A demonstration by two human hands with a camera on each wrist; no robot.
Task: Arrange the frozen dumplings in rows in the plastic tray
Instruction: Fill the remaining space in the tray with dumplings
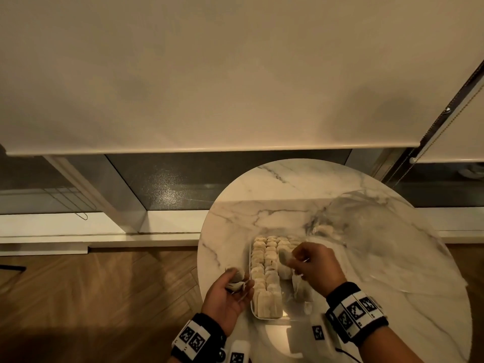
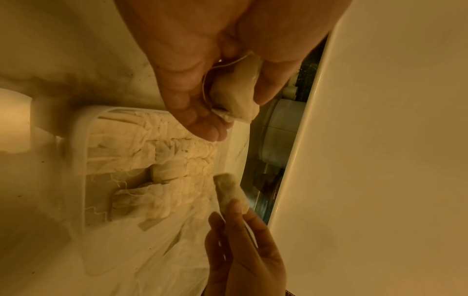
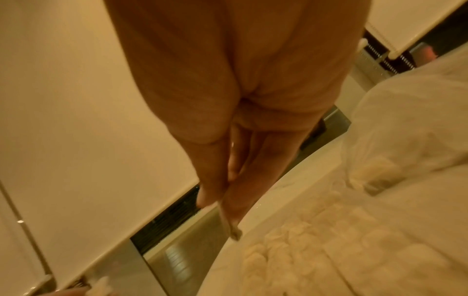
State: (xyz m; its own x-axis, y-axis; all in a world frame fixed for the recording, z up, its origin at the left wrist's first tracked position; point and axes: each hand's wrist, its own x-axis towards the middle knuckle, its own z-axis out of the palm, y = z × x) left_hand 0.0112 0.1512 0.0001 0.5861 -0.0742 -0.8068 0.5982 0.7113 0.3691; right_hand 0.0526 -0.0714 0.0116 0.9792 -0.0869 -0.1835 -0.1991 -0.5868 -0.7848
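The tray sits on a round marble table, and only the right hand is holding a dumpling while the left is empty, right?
Not quite. The left hand holds a dumpling too, as the left wrist view shows. The rest stands: the tray sits on the round marble table, and the right hand holds a second dumpling.

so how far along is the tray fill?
Mostly done: the tray holds two full rows and part of a third. In hand: left hand and right hand each hold a piece. Left: the near right of the tray, where a few lie loose.

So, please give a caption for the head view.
Both hands, left hand and right hand, each hold a dumpling over the part-filled tray.
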